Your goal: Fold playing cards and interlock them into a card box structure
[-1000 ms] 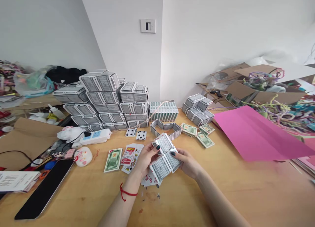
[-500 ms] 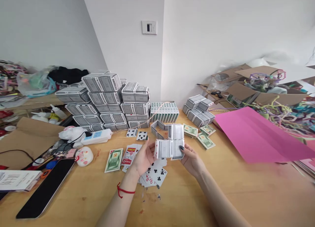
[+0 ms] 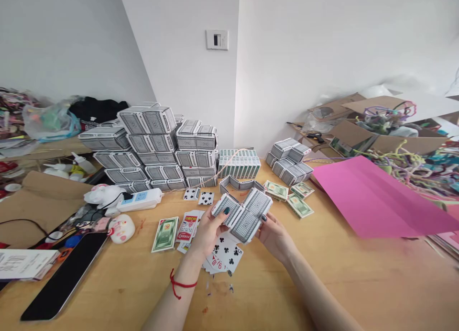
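Note:
Between my hands, above the table, is a tilted piece made of joined playing cards (image 3: 247, 222), its grey patterned backs facing up. My left hand (image 3: 208, 230) grips its left side, thumb on top. At its right edge, my right hand (image 3: 275, 237) holds on with the fingertips. Just behind stands a folded playing-card frame (image 3: 234, 183), partly covered by the held piece. Loose playing cards (image 3: 224, 254) lie face up below my hands. Left of them are a red card box (image 3: 189, 227) and a green card box (image 3: 165, 234).
Stacked card blocks (image 3: 161, 147) rise at back left, and a smaller stack (image 3: 289, 161) at back right. A row of green boxes (image 3: 239, 163) sits between. Pink paper (image 3: 380, 197) lies right; a power strip (image 3: 140, 200) and a black flat slab (image 3: 64, 278) lie left.
The card piece has turned and tilted in my hands, its lower edge coming nearer. My left hand, previously more open beside it, now has its thumb on top.

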{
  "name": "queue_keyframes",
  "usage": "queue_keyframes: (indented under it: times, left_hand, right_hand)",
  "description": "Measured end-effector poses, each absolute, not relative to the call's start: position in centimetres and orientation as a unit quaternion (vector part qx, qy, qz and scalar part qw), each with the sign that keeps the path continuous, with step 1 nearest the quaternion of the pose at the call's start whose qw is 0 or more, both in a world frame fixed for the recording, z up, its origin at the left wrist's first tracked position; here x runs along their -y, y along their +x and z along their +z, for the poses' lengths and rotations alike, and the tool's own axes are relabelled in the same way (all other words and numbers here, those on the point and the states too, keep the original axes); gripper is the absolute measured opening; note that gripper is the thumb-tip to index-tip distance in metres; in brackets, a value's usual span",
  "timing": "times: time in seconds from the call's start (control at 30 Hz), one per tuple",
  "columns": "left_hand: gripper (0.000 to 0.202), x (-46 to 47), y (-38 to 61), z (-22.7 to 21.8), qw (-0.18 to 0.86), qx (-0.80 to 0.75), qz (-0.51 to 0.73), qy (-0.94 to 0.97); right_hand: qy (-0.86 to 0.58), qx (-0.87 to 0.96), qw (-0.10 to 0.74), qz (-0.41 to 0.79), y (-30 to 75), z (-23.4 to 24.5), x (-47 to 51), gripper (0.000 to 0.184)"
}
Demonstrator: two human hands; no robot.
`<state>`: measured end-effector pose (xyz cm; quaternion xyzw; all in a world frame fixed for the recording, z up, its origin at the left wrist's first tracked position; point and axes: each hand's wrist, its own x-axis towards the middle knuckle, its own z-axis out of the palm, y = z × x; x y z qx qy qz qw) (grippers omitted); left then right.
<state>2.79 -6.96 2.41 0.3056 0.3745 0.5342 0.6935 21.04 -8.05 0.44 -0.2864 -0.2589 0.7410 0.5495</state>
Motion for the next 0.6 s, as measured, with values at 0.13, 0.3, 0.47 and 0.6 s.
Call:
queue_keyframes:
  times: [0.13, 0.3, 0.47, 0.6]
  left_hand:
    - [0.025, 7.0, 2.7, 2.6, 0.698, -0.387, 0.537, 0.274]
    - [0.034, 7.4, 2.9, 3.4, 0.755, -0.295, 0.51, 0.287]
    - [0.022, 7.2, 2.8, 3.3, 0.748, -0.303, 0.506, 0.305]
    - [0.02, 7.2, 2.9, 3.3, 0.722, -0.311, 0.546, 0.291]
  right_hand:
    - [-0.295, 0.239, 0.556, 0.739, 21.8, 0.0, 7.7, 0.022]
    - [-0.317, 0.219, 0.576, 0.721, 22.1, -1.1, 7.3, 0.014]
    - [-0.315, 0.208, 0.571, 0.728, 22.4, -1.4, 7.1, 0.016]
    - [-0.312, 0.198, 0.557, 0.744, 22.1, -1.4, 7.3, 0.016]
